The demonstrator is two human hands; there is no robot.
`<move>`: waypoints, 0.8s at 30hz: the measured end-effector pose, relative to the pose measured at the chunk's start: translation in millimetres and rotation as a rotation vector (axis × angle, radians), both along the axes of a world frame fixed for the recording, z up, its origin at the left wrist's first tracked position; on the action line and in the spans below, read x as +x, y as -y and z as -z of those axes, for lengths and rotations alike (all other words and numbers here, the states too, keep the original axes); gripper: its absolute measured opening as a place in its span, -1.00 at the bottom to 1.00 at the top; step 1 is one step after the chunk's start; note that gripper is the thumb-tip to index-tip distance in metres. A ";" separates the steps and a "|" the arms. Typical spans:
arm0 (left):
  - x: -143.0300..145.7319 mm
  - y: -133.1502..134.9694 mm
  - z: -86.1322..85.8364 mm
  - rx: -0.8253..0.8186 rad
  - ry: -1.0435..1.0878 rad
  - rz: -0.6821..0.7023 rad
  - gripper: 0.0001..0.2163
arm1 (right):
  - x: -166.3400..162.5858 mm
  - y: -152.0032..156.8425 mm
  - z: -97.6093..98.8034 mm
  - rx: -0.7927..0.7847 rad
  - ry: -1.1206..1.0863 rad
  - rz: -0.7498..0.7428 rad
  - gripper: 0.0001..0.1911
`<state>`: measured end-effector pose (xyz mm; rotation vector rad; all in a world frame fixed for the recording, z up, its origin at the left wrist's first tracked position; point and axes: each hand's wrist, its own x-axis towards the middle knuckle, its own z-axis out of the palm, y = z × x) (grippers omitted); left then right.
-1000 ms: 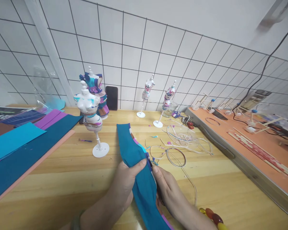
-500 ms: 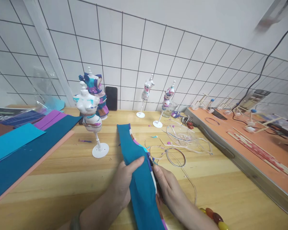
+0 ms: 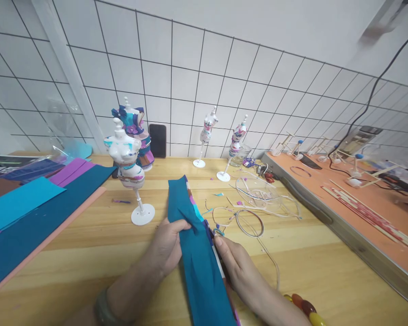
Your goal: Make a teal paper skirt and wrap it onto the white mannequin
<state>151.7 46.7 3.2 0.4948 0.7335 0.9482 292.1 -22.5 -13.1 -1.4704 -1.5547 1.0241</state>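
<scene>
A long teal foam strip, stacked on other coloured strips whose edges show at its right side, runs from the table's middle toward me. My left hand is closed on its left edge, thumb pinching a fold into the teal. My right hand grips the strip's right edge with fingers curled; a dark tool, hardly visible, lies under them. A white mannequin figure on a round stand is just left of the strip.
Large teal, blue, purple and pink foam sheets lie at the left. Several small mannequins stand near the tiled wall. A clear bowl, wire rings and beads lie at the right. An orange board carries wooden models.
My left hand slid left along the strip and its thumb now pinches a fold into the teal. The right hand stayed at the strip's right edge.
</scene>
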 end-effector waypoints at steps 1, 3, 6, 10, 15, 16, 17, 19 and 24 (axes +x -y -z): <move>-0.4 0.1 -0.3 0.005 0.034 0.034 -0.76 | 0.4 -0.2 0.4 0.000 0.000 -0.007 -0.57; -1.9 0.2 -1.9 -0.003 0.087 0.082 -0.76 | 1.4 -0.2 1.3 -0.005 0.004 -0.014 -0.58; -4.8 0.9 -5.5 -0.058 0.099 0.157 -0.80 | 2.1 0.7 1.9 -0.007 0.002 -0.022 -0.60; -5.7 4.0 -8.9 -0.019 0.046 0.194 -0.77 | 1.3 1.7 0.7 -0.008 -0.014 -0.041 -0.60; -1.6 7.0 -9.6 -0.005 -0.030 0.099 -0.70 | 0.5 3.2 -1.0 -0.024 -0.001 -0.057 -0.58; -0.6 7.3 -9.8 -0.013 -0.042 0.089 -0.70 | 0.5 3.3 -1.2 -0.023 -0.002 -0.059 -0.58; 0.4 7.6 -10.0 -0.017 -0.050 0.080 -0.69 | 0.6 3.4 -1.3 -0.017 -0.005 -0.062 -0.58; 2.1 8.4 -10.4 -0.011 -0.052 0.057 -0.68 | 0.7 3.3 -1.5 -0.004 -0.013 -0.059 -0.59; 3.8 12.1 -10.8 0.008 -0.053 -0.002 -0.64 | 0.3 2.9 -2.3 0.007 -0.035 -0.041 -0.62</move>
